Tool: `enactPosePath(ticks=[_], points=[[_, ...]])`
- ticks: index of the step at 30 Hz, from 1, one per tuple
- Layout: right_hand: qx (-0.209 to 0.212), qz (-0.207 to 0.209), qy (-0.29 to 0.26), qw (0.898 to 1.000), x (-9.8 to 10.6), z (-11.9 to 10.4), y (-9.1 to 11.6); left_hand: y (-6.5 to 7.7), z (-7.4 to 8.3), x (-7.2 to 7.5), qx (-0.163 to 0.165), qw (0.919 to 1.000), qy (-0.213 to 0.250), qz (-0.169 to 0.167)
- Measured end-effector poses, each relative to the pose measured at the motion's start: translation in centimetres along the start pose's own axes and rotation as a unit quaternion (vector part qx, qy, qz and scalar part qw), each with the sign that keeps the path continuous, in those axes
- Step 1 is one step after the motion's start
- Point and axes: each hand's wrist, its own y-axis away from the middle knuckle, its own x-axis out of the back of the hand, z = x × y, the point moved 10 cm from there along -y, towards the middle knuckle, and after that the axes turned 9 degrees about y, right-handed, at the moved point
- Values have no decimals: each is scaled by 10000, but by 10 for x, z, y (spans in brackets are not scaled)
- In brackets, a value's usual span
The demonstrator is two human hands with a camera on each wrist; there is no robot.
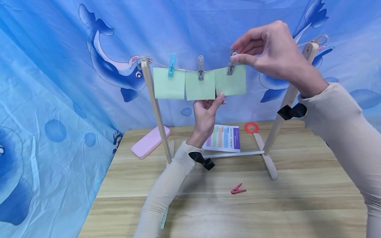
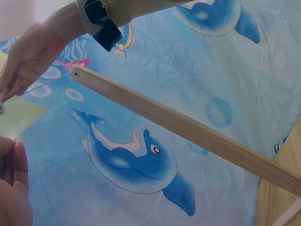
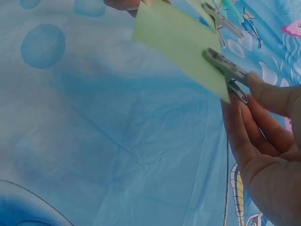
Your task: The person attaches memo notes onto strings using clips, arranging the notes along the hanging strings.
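Observation:
Three pale green paper notes hang side by side on a thin string (image 1: 190, 70). At the right end, my right hand (image 1: 275, 49) pinches a grey clothespin (image 1: 230, 68) between thumb and fingers; its jaws sit over the top edge of the right note (image 1: 233, 84). My left hand (image 1: 205, 115) comes from below and pinches that note's lower left edge, thumb in front and some fingers hidden behind. A second grey clothespin (image 1: 200, 67) clips the middle note (image 1: 200, 86). A blue clothespin (image 1: 171, 65) clips the left note (image 1: 169, 87).
The string runs between two wooden posts, left (image 1: 156, 109) and right (image 1: 276, 122). A white rod (image 1: 247, 154) joins them low down. On the table (image 1: 312, 185) lie a red clothespin (image 1: 238, 188), a pink case (image 1: 151, 142), a printed booklet (image 1: 226, 137) and a red ring (image 1: 246, 127).

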Motion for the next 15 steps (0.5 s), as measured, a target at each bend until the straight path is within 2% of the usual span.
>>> enactPosePath(ticks=[9,15], points=[[198,-72,69,9998,-2,-4,5,0,2,1,32,10000,-7,-23],[219,-72,-142,9996,-4,-2,7,3,1,5,56,10000,-65,34]])
